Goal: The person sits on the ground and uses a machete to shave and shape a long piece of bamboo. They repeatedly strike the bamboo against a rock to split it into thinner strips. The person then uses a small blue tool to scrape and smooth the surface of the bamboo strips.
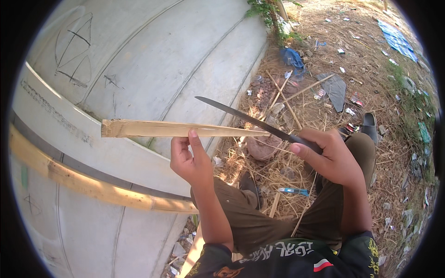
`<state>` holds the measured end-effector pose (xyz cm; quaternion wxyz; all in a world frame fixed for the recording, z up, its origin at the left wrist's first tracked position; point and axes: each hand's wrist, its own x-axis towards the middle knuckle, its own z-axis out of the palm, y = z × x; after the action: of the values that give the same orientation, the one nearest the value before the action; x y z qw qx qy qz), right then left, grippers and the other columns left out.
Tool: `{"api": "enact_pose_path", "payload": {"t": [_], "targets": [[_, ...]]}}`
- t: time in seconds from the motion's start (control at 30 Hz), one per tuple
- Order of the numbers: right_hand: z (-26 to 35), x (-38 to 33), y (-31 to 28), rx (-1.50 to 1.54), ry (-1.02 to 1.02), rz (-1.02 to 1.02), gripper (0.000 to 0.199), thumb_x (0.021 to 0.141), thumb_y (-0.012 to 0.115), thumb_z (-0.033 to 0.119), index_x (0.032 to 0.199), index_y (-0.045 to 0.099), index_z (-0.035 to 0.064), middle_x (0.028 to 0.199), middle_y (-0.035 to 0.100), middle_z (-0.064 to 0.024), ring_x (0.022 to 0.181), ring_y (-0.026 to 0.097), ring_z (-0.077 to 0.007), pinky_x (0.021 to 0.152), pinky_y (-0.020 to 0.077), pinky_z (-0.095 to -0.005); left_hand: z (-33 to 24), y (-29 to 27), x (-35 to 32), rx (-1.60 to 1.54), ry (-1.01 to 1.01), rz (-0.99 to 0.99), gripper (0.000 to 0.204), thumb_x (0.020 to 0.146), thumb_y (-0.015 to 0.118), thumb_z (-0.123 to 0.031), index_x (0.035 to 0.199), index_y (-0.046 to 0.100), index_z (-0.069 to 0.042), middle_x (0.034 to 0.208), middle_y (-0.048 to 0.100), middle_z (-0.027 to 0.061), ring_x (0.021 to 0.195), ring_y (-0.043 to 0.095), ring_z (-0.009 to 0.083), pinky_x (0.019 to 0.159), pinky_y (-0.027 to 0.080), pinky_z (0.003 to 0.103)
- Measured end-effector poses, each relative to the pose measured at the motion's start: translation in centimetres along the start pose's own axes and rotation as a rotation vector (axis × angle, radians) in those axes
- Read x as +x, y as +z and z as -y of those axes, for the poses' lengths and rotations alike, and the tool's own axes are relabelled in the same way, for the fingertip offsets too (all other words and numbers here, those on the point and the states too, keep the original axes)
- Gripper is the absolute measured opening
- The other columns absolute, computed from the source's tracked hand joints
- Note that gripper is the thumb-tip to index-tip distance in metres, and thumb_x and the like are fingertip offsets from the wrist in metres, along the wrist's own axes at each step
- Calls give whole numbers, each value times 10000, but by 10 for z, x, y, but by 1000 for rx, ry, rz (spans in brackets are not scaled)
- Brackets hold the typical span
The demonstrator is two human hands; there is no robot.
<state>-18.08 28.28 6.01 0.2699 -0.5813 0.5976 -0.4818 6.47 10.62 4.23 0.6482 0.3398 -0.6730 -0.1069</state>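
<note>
My left hand (191, 157) pinches a long, flat strip of split bamboo (153, 129) between thumb and fingers, holding it roughly level. The strip's broad end points left and its narrow end reaches right, under the blade. A long dark knife (241, 115) is gripped by its handle in my right hand (331, 155). Its blade slants up to the left, with the tip above the strip. Blade and strip cross near the strip's narrow end; whether they touch I cannot tell.
A round stone (263, 147) lies on straw-strewn ground between my legs, near a blue cutter (293, 191). Thin bamboo sticks (289, 104) lie ahead. A concrete wall (153, 60) and a long bamboo pole (92, 182) stand left. A sandal (369, 126) and scattered litter lie right.
</note>
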Motion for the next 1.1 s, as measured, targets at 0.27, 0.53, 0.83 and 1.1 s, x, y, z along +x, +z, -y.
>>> {"api": "enact_pose_path", "payload": {"t": [0.27,0.53,0.83,1.1], "targets": [[-20,-35,1,-197,-67,-60,321,946,705,332,852,634,34,603,555,-137,540,581,-341,520,422,-403,-3,6,4,-10,-14,-7,225,1005,676,-190,903,636,7,816,651,24,745,555,62,677,445,214],[-20,-33,9,-328,-96,-44,297,919,730,281,804,611,35,617,544,-171,571,577,-380,532,429,-423,-9,5,1,64,-37,13,209,1001,678,-181,919,642,8,822,640,14,753,547,70,695,449,230],[-33,-12,34,-494,19,23,331,986,611,357,972,599,27,685,635,-183,669,644,-415,617,492,-501,-41,26,-18,-83,89,193,143,984,678,-111,984,626,22,908,656,54,853,581,112,819,478,273],[-66,38,79,-477,1,52,392,1007,576,391,1026,546,1,806,675,-209,742,676,-425,676,530,-524,-56,34,7,131,-54,120,358,1025,625,-297,1172,537,17,980,678,134,938,651,207,875,505,358]]}}
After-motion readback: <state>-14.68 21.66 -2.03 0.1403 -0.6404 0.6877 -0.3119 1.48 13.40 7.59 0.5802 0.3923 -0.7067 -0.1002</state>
